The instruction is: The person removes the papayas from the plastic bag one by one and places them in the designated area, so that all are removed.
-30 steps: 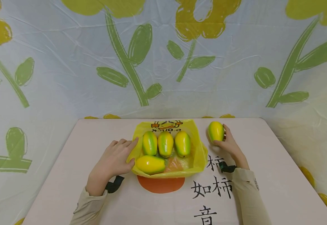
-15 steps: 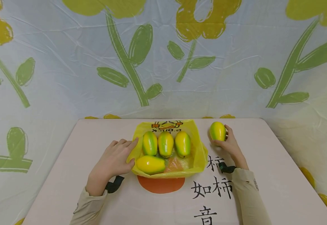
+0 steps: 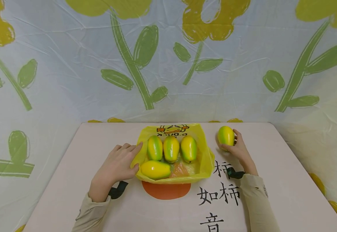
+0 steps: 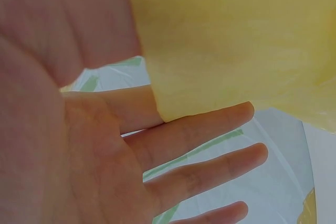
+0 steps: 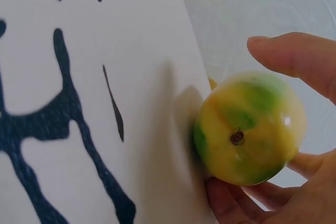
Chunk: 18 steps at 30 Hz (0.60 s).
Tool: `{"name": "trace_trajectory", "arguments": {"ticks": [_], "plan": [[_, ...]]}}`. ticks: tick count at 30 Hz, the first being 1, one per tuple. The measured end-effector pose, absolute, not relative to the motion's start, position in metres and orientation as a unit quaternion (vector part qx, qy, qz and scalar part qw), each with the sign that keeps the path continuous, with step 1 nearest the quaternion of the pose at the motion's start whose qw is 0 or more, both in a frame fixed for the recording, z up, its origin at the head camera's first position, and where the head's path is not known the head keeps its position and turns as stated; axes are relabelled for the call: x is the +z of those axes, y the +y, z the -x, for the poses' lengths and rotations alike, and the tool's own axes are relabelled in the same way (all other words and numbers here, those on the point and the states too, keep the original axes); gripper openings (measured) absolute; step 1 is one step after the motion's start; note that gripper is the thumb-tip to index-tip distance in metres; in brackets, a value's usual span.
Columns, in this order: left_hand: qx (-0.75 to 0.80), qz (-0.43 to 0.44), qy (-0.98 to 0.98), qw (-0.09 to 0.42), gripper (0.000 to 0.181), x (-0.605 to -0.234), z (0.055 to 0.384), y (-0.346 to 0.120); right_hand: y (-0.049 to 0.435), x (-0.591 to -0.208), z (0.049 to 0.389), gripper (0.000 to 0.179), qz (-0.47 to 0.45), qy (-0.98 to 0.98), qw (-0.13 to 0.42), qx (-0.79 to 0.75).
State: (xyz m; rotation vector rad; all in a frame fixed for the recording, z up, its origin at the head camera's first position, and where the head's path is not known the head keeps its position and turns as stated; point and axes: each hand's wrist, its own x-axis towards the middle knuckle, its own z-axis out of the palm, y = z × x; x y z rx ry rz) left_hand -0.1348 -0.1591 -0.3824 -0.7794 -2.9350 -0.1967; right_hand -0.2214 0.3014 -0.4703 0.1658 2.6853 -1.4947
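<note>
My left hand (image 3: 119, 162) is at the left wall of a yellow plastic bag (image 3: 207, 161), its fingers straight. In the left wrist view the bag's film (image 4: 236, 35) covers the thumb tip and part of the index finger; the other fingers lie outside it. Inside the bag, three yellow-green papayas (image 3: 171, 149) lie in a back row, and another papaya (image 3: 155, 170) lies crosswise at the front left. Right of the bag, my right hand (image 3: 239, 149) has its fingers curled round the side of a papaya (image 3: 225, 135) on the table. The right wrist view shows its thumb (image 5: 294, 56) apart from the fruit.
The bag stands on a pale tabletop (image 3: 98, 135) printed with black characters (image 3: 219, 193) and an orange shape (image 3: 166, 190). Behind the table's back edge hangs a flower-patterned cloth (image 3: 93, 96). An orange patch (image 3: 180, 170) shows on the bag's floor.
The papaya at my right hand has shifted slightly right and turned, its green stripe now nearer the middle. My left hand and the bag have stayed put.
</note>
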Motion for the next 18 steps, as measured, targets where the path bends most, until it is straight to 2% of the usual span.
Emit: {"name": "trace_trajectory", "arguments": {"ticks": [18], "plan": [[-0.070,0.254,-0.964,0.040,0.064,-0.3804,0.1339,-0.1583,0.3064,-0.4643,0.2178,0.106,-0.072,0.868,0.031,-0.491]]}}
